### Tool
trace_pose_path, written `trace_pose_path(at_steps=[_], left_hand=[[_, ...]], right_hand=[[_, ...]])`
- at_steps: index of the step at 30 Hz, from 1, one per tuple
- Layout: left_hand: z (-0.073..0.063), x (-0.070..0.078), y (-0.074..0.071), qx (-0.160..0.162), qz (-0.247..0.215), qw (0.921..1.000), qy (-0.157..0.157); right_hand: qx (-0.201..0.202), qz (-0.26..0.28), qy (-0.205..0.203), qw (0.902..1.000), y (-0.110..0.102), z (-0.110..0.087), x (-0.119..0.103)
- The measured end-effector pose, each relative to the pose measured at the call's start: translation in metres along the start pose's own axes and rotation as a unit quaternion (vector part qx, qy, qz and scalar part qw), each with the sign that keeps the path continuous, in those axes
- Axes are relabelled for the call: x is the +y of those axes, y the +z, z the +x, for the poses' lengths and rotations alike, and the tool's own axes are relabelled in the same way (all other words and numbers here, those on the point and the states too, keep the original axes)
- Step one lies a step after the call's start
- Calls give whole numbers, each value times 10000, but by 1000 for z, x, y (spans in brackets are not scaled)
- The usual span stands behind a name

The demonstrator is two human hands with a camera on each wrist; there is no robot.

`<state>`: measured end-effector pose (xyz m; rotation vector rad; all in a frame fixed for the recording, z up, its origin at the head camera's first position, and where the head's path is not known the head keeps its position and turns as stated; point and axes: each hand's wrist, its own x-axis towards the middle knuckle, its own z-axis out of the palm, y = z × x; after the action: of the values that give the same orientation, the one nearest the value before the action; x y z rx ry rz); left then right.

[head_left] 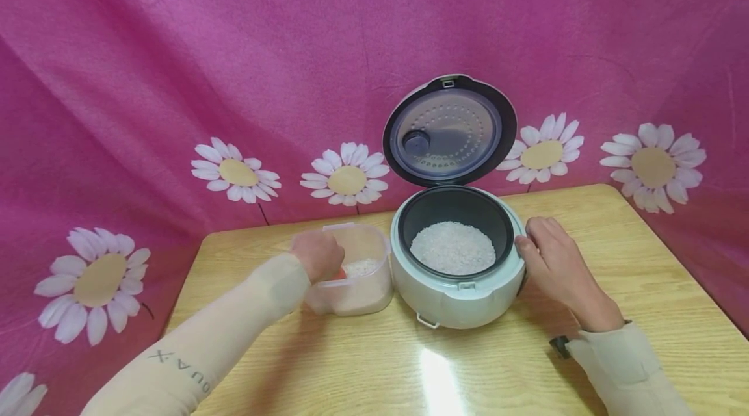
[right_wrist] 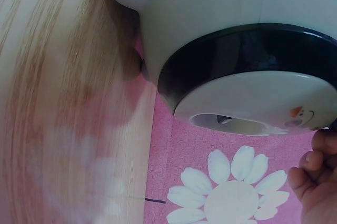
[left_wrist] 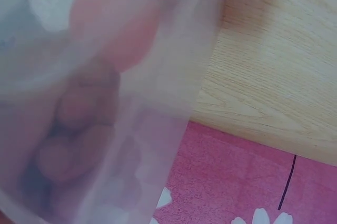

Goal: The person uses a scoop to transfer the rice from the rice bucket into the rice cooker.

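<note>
Pale sleeves (head_left: pixel 205 338) extend forward over the surface (head_left: pixel 497 364); my left hand (head_left: pixel 318 255) dips into the clear tub (head_left: pixel 354 299), fingers curled round a red scoop (head_left: pixel 339 275), while my right hand (head_left: pixel 556 263) grips the side of the rice cooker (head_left: pixel 459 305) between them.

Backdrop is pink cloth (head_left: pixel 292 45), spans the far side and wraps left and right, soft folds at left. Print: white daisies (head_left: pixel 651 166), yellow centres, thin dark stems (head_left: pixel 263 214) on some. Table (head_left: pixel 638 260) is light wood grain, far edge by the cloth, far right corner rounded. White glare (head_left: pixel 439 380) near, about mid-width.
</note>
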<state>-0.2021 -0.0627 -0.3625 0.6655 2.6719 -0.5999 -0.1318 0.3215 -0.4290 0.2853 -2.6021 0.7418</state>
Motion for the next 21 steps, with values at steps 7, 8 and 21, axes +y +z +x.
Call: trace_pose_path(at_steps=[7,8,21], left_hand=[[3,-1,1,-115,50,9998,143],[3,-1,1,-108,46,9998,153],[9,-6,7,-176,-139,9992,321]], right_hand=[[53,-24,-61,10000,0,1,0],[65,-22,-71,10000,0,1,0],[91,10,-87,9999,1,0,2]])
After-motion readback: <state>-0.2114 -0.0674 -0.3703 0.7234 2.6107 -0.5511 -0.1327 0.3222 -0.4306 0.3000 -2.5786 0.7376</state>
